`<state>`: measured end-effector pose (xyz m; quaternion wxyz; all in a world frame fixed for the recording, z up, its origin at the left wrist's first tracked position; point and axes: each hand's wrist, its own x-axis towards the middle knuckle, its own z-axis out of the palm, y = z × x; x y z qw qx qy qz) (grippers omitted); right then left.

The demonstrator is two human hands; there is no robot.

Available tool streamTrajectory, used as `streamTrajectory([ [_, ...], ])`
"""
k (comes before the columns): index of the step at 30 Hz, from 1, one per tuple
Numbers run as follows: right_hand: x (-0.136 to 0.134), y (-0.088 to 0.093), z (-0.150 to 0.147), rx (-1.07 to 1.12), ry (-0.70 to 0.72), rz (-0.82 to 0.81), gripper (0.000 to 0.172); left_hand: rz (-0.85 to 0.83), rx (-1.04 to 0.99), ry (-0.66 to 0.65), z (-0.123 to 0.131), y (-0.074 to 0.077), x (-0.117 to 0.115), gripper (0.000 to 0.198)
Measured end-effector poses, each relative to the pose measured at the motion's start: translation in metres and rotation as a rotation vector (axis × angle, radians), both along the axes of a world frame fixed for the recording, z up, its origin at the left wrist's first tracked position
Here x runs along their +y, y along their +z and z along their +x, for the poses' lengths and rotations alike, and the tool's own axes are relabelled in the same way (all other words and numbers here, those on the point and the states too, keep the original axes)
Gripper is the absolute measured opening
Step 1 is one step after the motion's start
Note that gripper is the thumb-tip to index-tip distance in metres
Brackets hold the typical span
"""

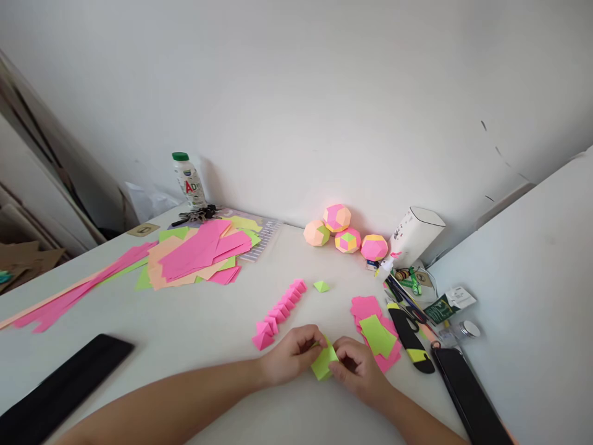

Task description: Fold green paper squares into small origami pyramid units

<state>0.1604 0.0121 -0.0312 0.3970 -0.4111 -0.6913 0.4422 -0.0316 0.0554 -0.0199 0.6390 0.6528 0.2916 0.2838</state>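
Both hands pinch a green paper [324,363] low on the table [185,327]: left hand [291,353] grips its left edge, right hand [356,366] its right, pink folds [279,312] just behind.

Bottle [189,180], green cap, far left corner of the table [185,321]: label reads "AD" in red; smaller print illegible. Green packet [447,306], right edge: print unreadable.
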Motion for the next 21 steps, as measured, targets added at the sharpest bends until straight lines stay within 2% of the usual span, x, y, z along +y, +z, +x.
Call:
streamTrajectory([
  [21,-0.0012,0.0018,0.0001,-0.054,-0.001,0.006,0.026,0.036,0.006,-0.006,-0.0014,-0.0013,-0.0005,0.018],
])
